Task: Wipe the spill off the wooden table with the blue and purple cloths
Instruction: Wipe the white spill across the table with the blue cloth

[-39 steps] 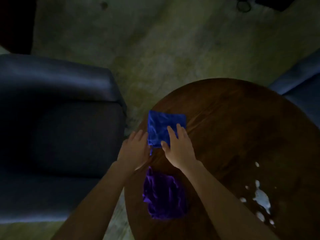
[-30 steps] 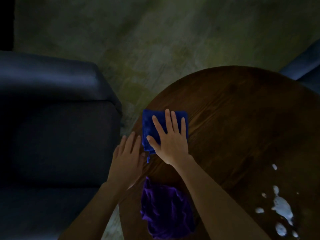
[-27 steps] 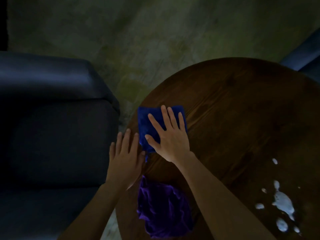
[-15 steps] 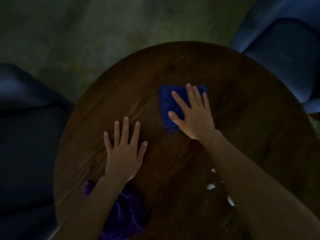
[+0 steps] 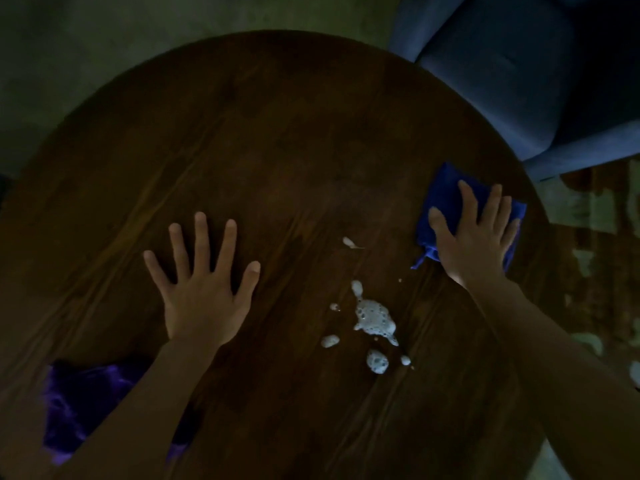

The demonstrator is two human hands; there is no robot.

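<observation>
Pressing blue cloth [image 5: 446, 199] flat under right hand [image 5: 474, 233], left hand [image 5: 204, 289] splayed empty, foamy spill [image 5: 375, 317] between, purple cloth [image 5: 79, 407] nearside

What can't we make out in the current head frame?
- Purple cloth: partly hidden by the left forearm in the dim head view; its full shape and folds are unclear.
- Blue cloth: right hand lies flat over most of it; whether it is wet is unreadable.
- Spill: foamy white blobs; any thin film around them is lost in the dark wooden table.
- Left hand: spread flat, contact pressure unknowable.
</observation>
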